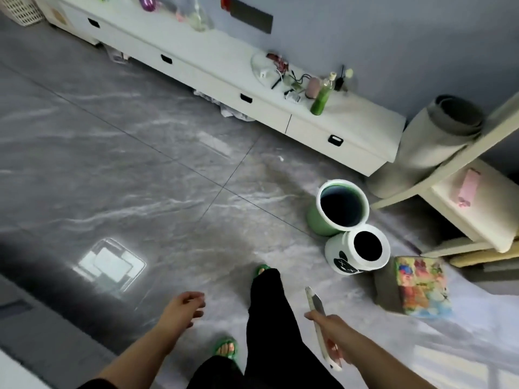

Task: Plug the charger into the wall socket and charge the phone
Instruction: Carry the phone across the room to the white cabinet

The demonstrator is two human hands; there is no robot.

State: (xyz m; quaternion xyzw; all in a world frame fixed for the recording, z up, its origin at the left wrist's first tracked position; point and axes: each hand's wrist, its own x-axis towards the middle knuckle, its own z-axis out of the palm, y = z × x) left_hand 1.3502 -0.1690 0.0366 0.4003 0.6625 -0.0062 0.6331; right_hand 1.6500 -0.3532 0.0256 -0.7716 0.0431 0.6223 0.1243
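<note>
My right hand [332,332] grips a phone [316,307] in a pale case, held edge-on over the floor at the lower right. My left hand [184,307] hangs free at the lower middle, fingers loosely apart, holding nothing. On the long white low cabinet [230,80] against the blue wall lies a small white charger block [263,74] with a white cable beside a tangle of black cables [300,80]. No wall socket shows in this view.
Two round bins stand on the grey tiled floor ahead: a green one [338,209] and a white one with a bear face [358,252]. A colourful box [421,284], a rolled grey mat [432,141] and a cream shelf [471,209] crowd the right. A green bottle [321,98] stands on the cabinet.
</note>
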